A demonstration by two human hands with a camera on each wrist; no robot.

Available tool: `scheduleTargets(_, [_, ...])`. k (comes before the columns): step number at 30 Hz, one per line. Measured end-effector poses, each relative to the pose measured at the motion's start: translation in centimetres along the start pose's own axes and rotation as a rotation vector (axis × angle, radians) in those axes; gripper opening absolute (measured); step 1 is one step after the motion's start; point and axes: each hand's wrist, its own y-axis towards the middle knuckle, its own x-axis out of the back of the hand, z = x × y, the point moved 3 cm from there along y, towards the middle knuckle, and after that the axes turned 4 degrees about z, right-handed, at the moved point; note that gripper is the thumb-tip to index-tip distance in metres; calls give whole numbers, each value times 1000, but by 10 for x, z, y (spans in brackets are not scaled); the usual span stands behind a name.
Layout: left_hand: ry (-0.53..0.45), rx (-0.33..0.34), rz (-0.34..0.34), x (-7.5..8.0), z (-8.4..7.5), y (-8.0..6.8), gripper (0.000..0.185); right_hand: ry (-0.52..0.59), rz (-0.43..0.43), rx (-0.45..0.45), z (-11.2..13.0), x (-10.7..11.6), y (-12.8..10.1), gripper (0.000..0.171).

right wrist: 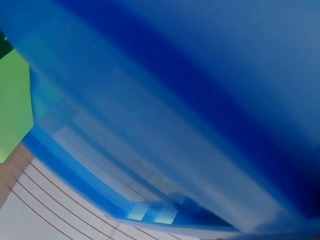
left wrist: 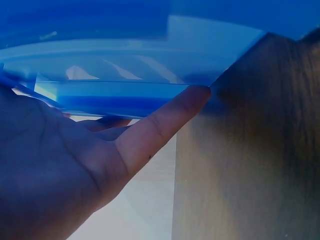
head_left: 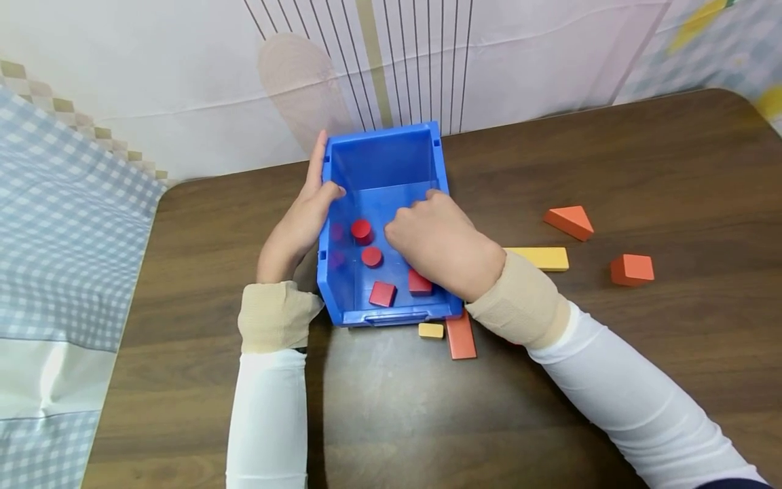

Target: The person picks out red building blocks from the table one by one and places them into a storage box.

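Note:
A blue plastic bin (head_left: 397, 316) stands near the table's far edge. My left hand (head_left: 299, 224) grips its left wall, thumb over the rim and fingers along the outside; in the left wrist view the hand (left wrist: 75, 155) touches the blue plastic. Reaching over the right wall, my right hand (head_left: 436, 238) is inside the bin with its back upward. Its fingertips are hidden, so what they hold does not show. On the bin floor lie two red cylinders (head_left: 362, 232) and two red blocks (head_left: 383, 294). A light green flat-sided piece (right wrist: 14, 105) shows at the right wrist view's edge.
On the brown table (head_left: 672, 367), right of the bin, lie an orange triangular block (head_left: 571, 222), an orange block (head_left: 632, 269) and a long yellow block (head_left: 542, 259). Before the bin lie a small yellow block (head_left: 431, 331) and a flat orange block (head_left: 461, 339). Patterned cloth (head_left: 183, 81) hangs behind.

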Motion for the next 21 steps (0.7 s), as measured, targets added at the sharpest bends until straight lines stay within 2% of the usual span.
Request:
scheduleTargets(6, [2, 4, -3, 0, -1, -1, 86, 18, -1, 0, -1, 1, 0, 24])
scheduleTargets(21, [7, -2, -3, 1, 1, -2, 86, 84, -14, 52, -3, 2, 0, 23])
